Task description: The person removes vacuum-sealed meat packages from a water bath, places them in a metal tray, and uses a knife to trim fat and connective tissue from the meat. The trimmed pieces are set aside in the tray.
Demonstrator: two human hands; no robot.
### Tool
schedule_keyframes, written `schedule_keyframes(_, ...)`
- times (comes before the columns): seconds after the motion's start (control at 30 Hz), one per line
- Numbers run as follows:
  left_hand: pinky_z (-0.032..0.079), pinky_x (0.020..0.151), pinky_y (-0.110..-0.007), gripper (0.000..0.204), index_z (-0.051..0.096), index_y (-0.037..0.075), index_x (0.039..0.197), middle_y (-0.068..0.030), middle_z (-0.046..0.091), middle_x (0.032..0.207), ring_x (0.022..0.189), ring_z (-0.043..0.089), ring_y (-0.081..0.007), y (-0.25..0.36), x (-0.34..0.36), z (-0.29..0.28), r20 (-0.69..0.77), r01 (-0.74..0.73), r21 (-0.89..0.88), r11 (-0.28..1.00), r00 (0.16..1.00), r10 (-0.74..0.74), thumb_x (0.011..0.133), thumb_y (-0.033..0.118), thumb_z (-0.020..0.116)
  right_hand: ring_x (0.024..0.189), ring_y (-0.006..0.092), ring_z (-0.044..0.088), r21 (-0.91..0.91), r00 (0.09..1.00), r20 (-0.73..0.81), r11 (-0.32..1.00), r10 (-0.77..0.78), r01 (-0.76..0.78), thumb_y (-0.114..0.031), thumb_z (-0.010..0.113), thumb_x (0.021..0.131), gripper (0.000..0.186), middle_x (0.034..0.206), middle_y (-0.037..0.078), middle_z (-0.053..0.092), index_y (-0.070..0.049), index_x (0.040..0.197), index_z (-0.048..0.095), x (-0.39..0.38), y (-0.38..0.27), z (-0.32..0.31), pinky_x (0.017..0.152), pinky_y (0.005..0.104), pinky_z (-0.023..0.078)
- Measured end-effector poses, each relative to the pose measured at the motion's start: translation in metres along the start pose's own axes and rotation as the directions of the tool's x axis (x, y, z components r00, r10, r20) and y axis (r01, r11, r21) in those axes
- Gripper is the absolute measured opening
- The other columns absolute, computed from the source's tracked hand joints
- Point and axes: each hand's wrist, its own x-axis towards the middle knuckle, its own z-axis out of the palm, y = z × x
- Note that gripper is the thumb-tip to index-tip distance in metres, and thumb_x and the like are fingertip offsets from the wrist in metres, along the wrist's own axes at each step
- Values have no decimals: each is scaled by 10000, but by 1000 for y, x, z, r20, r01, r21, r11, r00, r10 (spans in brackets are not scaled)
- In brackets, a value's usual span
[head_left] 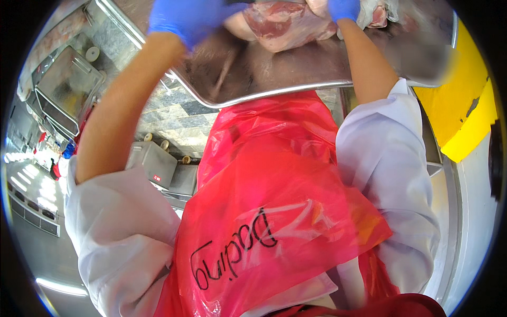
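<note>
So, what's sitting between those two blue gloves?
In the head camera's view, a piece of raw meat lies between the left glove and the right glove, with the metal tray beneath.

I see one large, irregular chunk of raw red meat with pale fat (288,26), lying roughly left-to-right on a wet, rimmed metal worktop (296,71). Can't see its far side; frame crops it.

Our left hand (185,20) is blurred, and the top edge crops it, our right hand (344,8) and the raw meat (288,27). We cannot identify the dark item (236,8) beside our left fingers.
</note>
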Motion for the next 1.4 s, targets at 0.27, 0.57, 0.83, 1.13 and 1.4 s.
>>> schedule_keyframes(0.27, 516, 533, -494, 365, 499, 64, 972, -181, 666, 751, 634, 661, -387, 104, -93, 76, 140, 325, -362, 874, 946, -294, 924, 399, 635, 1165, 336, 598, -44, 996, -52, 996, 74, -77, -150, 430, 986, 344, 1243, 187, 639, -27, 1235, 633, -8, -6, -7, 1030, 400, 438)
schedule_keyframes(0.57, 502, 543, -507, 212, 512, 114, 944, -167, 645, 668, 623, 650, -390, 68, -100, 135, 53, 285, -352, 892, 957, -285, 907, 281, 638, 1060, 340, 658, -239, 987, -92, 960, 130, -148, -183, 483, 945, 339, 1209, 127, 673, -112, 1221, 667, -9, -8, -4, 949, 422, 500)
schedule_keyframes(0.83, 506, 590, -516, 190, 524, 128, 987, -170, 668, 770, 695, 662, -396, 47, -113, 164, 64, 304, -371, 878, 951, -302, 869, 223, 640, 1003, 343, 672, -282, 994, -97, 956, 52, -77, -182, 497, 926, 342, 1195, 116, 681, -152, 1213, 680, -17, -5, 8, 916, 432, 515)
schedule_keyframes(1.13, 505, 631, -525, 179, 524, 139, 980, -174, 671, 787, 739, 661, -406, 38, -120, 191, 90, 344, -385, 857, 938, -336, 860, 221, 628, 875, 364, 679, -423, 990, -79, 895, 115, -137, -197, 504, 916, 330, 1163, 111, 690, -179, 1181, 700, -20, -20, 14, 842, 462, 532)
schedule_keyframes(1.4, 501, 614, -531, 164, 521, 144, 967, -177, 665, 793, 738, 659, -409, 23, -124, 223, -33, 270, -459, 847, 947, -319, 862, 222, 619, 1018, 360, 663, -341, 996, -92, 939, 16, -47, -157, 491, 923, 355, 1206, 134, 672, -116, 1230, 665, -29, -61, 5, 909, 437, 519)
